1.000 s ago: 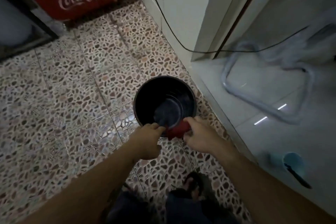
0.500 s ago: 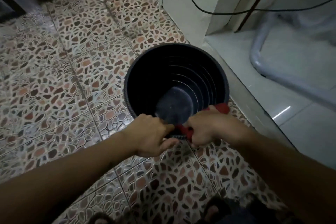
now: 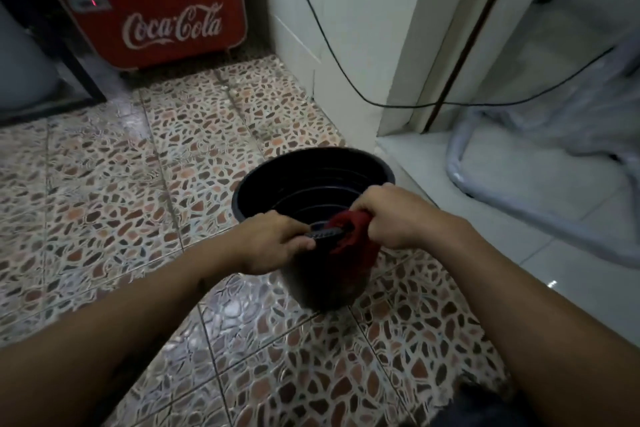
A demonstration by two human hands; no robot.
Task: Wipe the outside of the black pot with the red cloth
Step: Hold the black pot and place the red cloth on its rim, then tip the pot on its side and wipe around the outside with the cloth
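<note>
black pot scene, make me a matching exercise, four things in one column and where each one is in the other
Things:
1. left hand
2. red cloth
3. Coca-Cola cooler
4. black cable

Places:
A. hanging across the white wall
B. bunched in the right hand, against the black pot
C. far end of the pebble-pattern floor
D. gripping the pot's near rim

Pairs: 1-D, 2-B, 3-C, 4-A

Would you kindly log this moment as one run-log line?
left hand: grips black pot rim | right hand: presses red cloth on outer wall | pot: tilted
</note>
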